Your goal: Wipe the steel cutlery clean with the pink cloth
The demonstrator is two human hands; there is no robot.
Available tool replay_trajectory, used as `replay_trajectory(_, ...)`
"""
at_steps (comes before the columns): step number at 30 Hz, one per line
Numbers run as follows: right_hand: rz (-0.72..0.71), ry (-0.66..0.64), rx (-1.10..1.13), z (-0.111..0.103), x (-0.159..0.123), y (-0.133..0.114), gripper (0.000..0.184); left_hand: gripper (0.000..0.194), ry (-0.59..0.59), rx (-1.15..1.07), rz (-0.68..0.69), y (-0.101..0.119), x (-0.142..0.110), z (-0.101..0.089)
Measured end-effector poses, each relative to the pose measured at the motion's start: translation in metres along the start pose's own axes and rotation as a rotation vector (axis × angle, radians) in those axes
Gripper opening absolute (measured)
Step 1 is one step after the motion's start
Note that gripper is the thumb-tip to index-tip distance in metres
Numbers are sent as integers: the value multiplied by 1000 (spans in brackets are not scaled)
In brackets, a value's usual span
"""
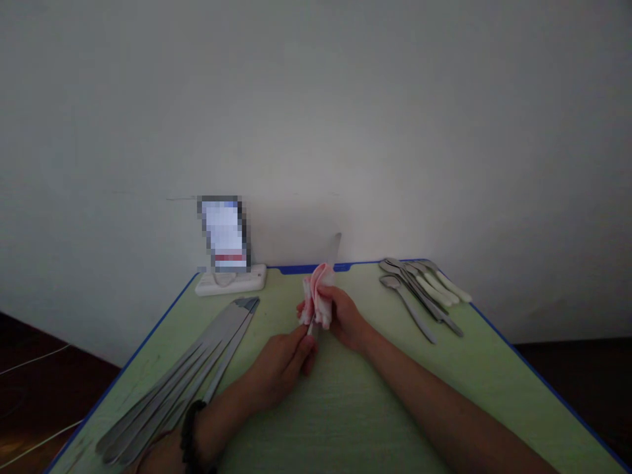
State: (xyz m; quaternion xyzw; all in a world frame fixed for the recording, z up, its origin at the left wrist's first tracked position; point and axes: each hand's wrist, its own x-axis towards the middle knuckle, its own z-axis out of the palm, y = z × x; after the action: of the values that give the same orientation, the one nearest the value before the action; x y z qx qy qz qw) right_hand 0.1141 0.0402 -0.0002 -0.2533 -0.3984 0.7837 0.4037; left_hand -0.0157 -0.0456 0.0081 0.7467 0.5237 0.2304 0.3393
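My left hand (291, 359) is closed around the handle of a table knife (336, 247), whose blade points up and away from me. A folded pink-and-white cloth (322, 303) is wrapped about the middle of the knife. My right hand (345, 319) grips this cloth, pressing it around the metal. Only the blade's tip and a short piece of the handle show beyond the cloth. Both hands are above the middle of the green table (345, 408).
Several flat metal knives (192, 375) lie fanned at the left, partly under my left forearm. At the right are metal spoons (407, 306) and white-handled cutlery (439, 283). A blurred phone (227, 234) stands on a white base (232, 282) against the wall.
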Motion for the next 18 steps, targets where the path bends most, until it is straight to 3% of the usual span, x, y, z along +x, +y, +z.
replay_trajectory(8, -47, 75, -21, 1, 3, 3, 23, 37, 32, -39, 3, -4, 1, 3)
replay_trajectory(18, -108, 186, -124, 1, 3, 8, 29, 31, -24, 5, 24, 0, -1, -2)
